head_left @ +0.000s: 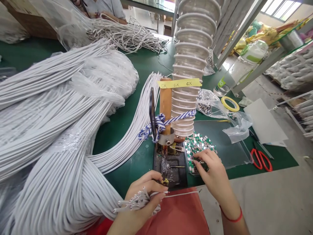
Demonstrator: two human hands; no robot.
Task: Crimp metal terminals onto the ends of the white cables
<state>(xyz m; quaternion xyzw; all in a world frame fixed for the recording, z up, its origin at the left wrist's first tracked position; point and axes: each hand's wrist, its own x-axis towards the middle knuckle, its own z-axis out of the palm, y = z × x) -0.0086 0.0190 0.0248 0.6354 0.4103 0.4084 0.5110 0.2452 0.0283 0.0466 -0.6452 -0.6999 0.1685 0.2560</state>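
Left hand [143, 197] closed firmly around white cable bunch [134, 202], ends fanned out; right hand [211, 171] apparently pinching small tab [201, 162] above green-and-silver tab pile [199, 148], working low beside black metal jig [172, 171].

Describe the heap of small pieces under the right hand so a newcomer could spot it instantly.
Find the tall ribbed clear hose on the green bench. At its foot lies a heap of small green-and-silver pieces, under the fingertips of the right hand. Unlike the similar pieces bagged in clear plastic just beyond, these lie loose.
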